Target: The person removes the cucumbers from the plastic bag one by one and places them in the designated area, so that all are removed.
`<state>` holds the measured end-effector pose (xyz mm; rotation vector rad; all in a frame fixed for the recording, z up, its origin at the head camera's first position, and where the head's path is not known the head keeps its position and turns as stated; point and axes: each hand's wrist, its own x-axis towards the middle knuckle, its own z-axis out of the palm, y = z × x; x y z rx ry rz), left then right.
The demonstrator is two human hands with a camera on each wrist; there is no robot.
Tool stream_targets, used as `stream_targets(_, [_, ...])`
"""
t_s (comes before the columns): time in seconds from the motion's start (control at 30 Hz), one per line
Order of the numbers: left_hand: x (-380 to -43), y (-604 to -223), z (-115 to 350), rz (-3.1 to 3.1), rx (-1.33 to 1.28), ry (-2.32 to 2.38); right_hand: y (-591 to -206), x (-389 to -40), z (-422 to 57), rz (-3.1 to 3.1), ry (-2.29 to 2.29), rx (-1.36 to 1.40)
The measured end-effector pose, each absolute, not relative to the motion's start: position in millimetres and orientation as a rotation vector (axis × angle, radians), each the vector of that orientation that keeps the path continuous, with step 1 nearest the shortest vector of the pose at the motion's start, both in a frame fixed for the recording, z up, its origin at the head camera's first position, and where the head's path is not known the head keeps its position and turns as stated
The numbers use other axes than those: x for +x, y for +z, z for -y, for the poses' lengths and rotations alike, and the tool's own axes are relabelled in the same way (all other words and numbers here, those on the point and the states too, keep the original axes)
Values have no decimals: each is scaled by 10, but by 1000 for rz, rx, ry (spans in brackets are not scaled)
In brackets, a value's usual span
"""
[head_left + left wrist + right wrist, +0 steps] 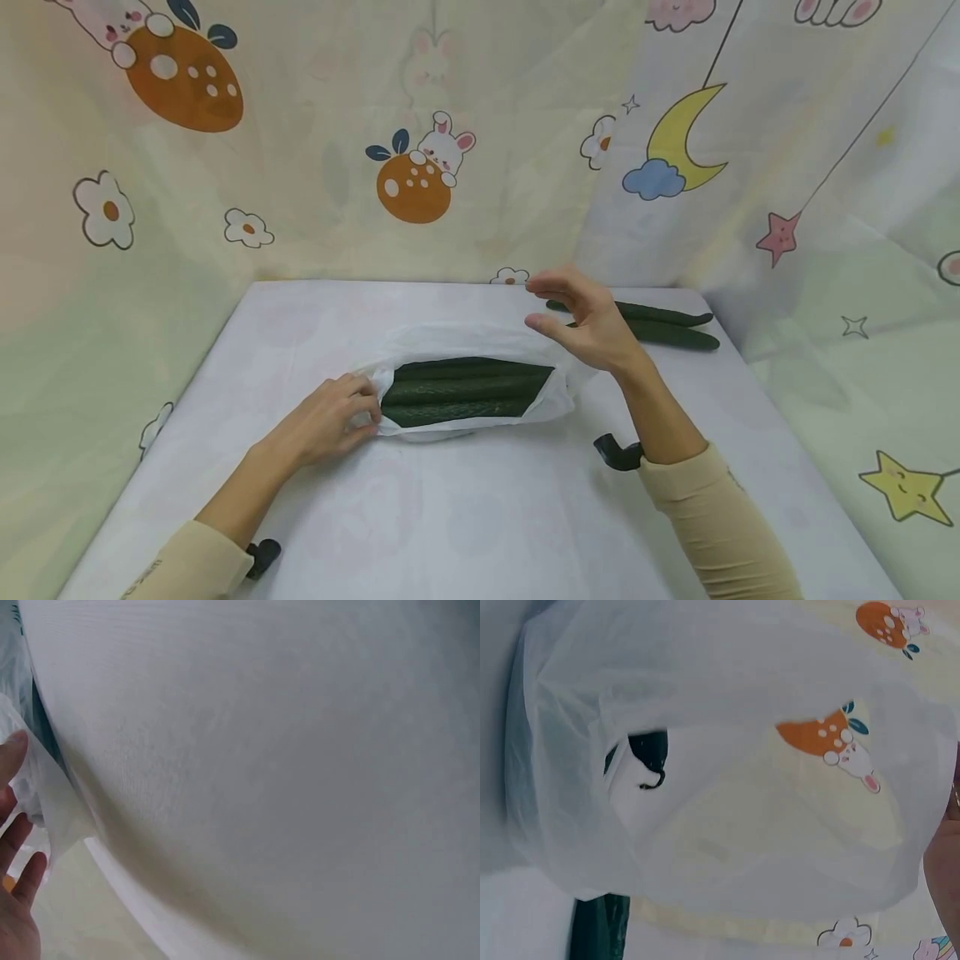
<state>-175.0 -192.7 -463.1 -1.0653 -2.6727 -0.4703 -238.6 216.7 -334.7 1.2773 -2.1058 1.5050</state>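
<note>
A white plastic bag (480,337) lies in the middle of the table, with dark green cucumbers (465,387) showing through its opening. My left hand (341,417) pinches the bag's left end; in the left wrist view its thumb (11,754) lies over the thin film. Above the bag's right end is my right hand (577,321), thumb and fingers spread apart in a C shape. The right wrist view shows the translucent bag (727,667) spread wide, with the right hand (945,855) at its edge and most of its fingers out of frame.
Two more cucumbers (675,335) lie at the table's back right, partly behind the right hand. The white-covered table (420,517) meets printed cloth walls (315,150) at the back and sides. A black wrist device (618,452) sits by the right sleeve.
</note>
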Motion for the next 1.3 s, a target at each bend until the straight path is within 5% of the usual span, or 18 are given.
stream_targets(0.63, [-1731,-4647,1926,2691,-1053,-452,-3381,-2118,-1661,2046,1507,1482])
stream_targets(1.3, [-1756,-4659,1937,2648,-1079,-463,-3838,-2145,-1529,2272,1361,1554])
